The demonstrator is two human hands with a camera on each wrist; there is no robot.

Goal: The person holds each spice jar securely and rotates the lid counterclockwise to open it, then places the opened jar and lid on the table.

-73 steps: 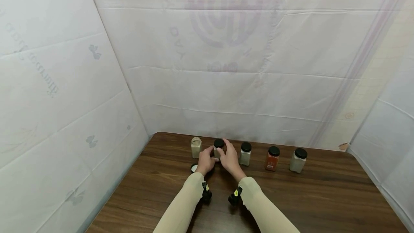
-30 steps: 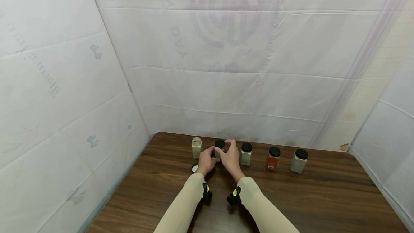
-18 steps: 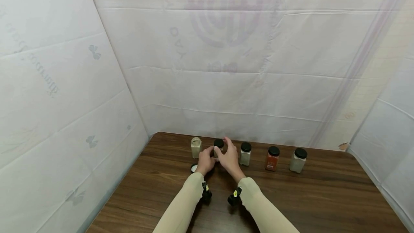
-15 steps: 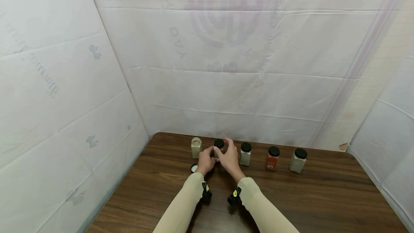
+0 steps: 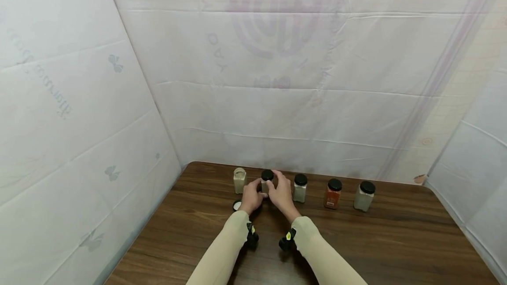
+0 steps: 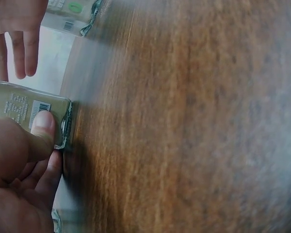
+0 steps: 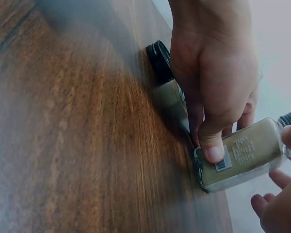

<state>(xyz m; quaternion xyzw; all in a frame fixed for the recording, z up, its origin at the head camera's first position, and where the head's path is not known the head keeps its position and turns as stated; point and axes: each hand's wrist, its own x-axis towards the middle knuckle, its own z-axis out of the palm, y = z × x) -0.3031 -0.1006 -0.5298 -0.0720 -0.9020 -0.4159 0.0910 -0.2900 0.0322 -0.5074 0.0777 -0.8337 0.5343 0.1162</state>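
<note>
A clear square jar of tan powder point(image 7: 254, 145) stands upright on the table, its black screw lid point(image 5: 267, 175) on top. My left hand point(image 5: 250, 198) grips it low down, the thumb pressed over the barcode label in both wrist views. At the top, my right hand point(image 5: 282, 193) holds the lid between thumb and index finger; the other fingers hang free beside the jar. Left of my hands is an uncapped jar of pale powder point(image 5: 239, 181). In front of it, a loose black lid point(image 5: 236, 206) lies with its white inside facing up.
To the right stand three capped jars: one with pale contents point(image 5: 299, 189), one red-orange point(image 5: 332, 195), one greyish point(image 5: 363, 197). The brown wooden table point(image 5: 388, 241) ends at white fabric walls point(image 5: 245, 109) behind and on both sides.
My right thumb and index finger have shifted round the lid, the index spreading away and then coming back to it. My left hand and the jars have stayed put.
</note>
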